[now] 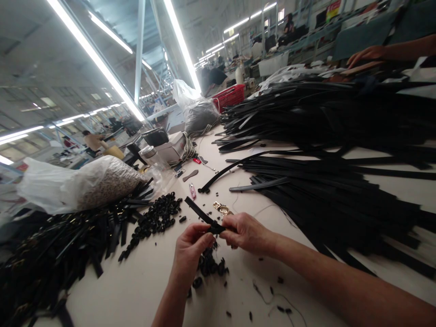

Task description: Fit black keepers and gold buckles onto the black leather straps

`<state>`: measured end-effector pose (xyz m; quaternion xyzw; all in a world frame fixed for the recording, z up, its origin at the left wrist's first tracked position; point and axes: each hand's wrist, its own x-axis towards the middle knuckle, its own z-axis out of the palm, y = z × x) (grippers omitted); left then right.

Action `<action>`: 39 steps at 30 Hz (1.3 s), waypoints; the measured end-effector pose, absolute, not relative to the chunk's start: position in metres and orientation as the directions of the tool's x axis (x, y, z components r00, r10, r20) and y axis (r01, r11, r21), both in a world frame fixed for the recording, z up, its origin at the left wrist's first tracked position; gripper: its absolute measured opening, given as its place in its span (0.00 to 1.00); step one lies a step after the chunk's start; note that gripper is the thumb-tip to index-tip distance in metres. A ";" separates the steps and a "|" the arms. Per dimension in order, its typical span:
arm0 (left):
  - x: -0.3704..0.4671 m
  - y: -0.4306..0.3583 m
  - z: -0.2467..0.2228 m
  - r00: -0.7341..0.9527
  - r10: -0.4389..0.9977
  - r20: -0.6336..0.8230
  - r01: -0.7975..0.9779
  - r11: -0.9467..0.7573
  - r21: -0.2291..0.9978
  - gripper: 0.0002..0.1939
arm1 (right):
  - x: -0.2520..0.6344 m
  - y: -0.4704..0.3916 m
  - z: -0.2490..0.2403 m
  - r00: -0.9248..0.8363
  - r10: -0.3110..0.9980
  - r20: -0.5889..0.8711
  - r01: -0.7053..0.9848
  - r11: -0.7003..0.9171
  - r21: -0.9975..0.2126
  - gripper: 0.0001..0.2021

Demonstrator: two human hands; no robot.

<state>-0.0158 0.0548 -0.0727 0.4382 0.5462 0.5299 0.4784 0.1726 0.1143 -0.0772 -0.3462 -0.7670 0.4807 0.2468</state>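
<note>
Above the pale table, my left hand (193, 243) pinches a black strap (198, 210) near a small black loop that seems to sit around it. My right hand (245, 232) grips the same strap from the other side, fingertips nearly meeting those of the left. One strap end sticks out up and to the left. Just beyond the hands lie gold-coloured metal buckles (222, 208). Below them sits a small heap of black loops (208, 264), partly hidden by my left hand. The fingers cover the exact fit of loop and strap.
Black straps pile up at right (320, 113), and more with metal parts lie at left (51, 254). Black loops (160, 213), a pink cutter (192, 191), a filled plastic bag (109, 181) and a red basket (231, 96) stand around. Another person's hand (366, 55) is at upper right.
</note>
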 end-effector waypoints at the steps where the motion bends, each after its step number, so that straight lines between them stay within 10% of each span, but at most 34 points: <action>1: -0.016 0.055 -0.073 -0.156 0.985 -0.076 -0.051 0.069 0.996 0.15 | 0.173 0.115 -0.078 -0.641 0.766 0.044 0.292 0.296 -0.909 0.06; 11: -0.022 0.054 -0.068 -0.080 0.971 -0.227 -0.118 0.217 0.969 0.16 | 0.175 0.112 -0.069 -0.681 0.726 0.095 0.289 0.385 -0.877 0.06; 39: -0.005 0.050 -0.074 -0.131 0.984 0.120 0.160 -0.098 0.982 0.10 | 0.169 0.112 -0.082 -0.687 0.727 0.022 0.148 0.169 -0.974 0.05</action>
